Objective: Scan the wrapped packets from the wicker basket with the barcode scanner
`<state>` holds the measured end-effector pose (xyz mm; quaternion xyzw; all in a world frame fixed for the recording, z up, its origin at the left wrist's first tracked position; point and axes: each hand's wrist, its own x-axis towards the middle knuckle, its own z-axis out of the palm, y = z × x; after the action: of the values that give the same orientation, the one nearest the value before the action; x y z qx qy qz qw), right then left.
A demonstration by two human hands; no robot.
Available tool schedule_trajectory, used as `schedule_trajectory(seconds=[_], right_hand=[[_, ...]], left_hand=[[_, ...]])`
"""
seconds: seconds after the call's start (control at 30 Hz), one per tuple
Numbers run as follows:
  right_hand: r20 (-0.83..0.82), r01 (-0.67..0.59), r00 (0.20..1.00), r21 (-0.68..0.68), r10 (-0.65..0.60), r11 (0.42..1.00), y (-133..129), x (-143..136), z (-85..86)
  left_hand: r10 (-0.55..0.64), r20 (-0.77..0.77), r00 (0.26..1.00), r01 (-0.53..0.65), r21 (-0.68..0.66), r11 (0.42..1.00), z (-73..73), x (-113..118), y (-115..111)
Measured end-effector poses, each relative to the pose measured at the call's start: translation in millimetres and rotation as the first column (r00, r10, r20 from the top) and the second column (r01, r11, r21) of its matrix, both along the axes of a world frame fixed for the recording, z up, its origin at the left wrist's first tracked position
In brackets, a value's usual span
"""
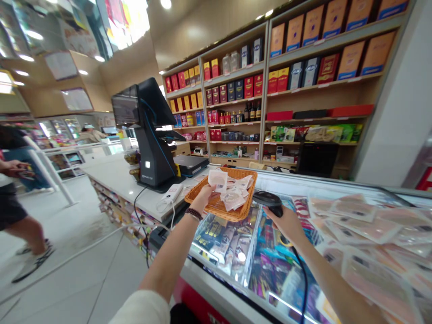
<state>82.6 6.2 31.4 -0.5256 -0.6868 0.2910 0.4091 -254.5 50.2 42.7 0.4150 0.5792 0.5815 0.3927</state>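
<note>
My left hand (pixel 205 196) pinches a small clear packet with a barcode label (pixel 218 180) over the left side of an orange wicker basket (pixel 245 211). More clear packets (pixel 236 193) lie loose inside that basket, which rests on the glass top of a freezer (pixel 232 243). In my right hand (pixel 286 220) is a black barcode scanner (pixel 268 198), its head pointing left toward the basket. A black cord runs down from the scanner's handle. Part of the left hand's fingers is hidden behind the packet.
Many flat sealed packs (pixel 371 234) are spread over the freezer's right side. A black checkout terminal (pixel 151 144) stands on the white counter (pixel 108 173), with a white device (pixel 172 193) and cables nearby. Stocked shelves (pixel 236 81) line the back. A person (pixel 20 193) is at the left.
</note>
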Motion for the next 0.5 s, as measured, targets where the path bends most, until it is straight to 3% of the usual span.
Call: schedule_trajectory(seconds=[0.13, 0.27, 0.5], right_hand=[[-0.025, -0.108, 0.994, -0.018, 0.108, 0.994, -9, -9, 5.2], [-0.066, -0.103, 0.993, 0.005, 0.103, 0.995, -22, -9, 18.0], [-0.069, -0.051, 0.996, 0.034, 0.053, 0.998, -41, -5, 33.1]], left_hand=[[-0.038, 0.245, 0.969, 0.028, 0.047, 0.998, 0.9, 42, -12], [-0.018, 0.335, 0.942, -0.025, 0.124, 0.992, -2.4, 76, -14], [0.083, 0.273, 0.958, -0.134, 0.176, 0.975, -6.6, 86, -13]])
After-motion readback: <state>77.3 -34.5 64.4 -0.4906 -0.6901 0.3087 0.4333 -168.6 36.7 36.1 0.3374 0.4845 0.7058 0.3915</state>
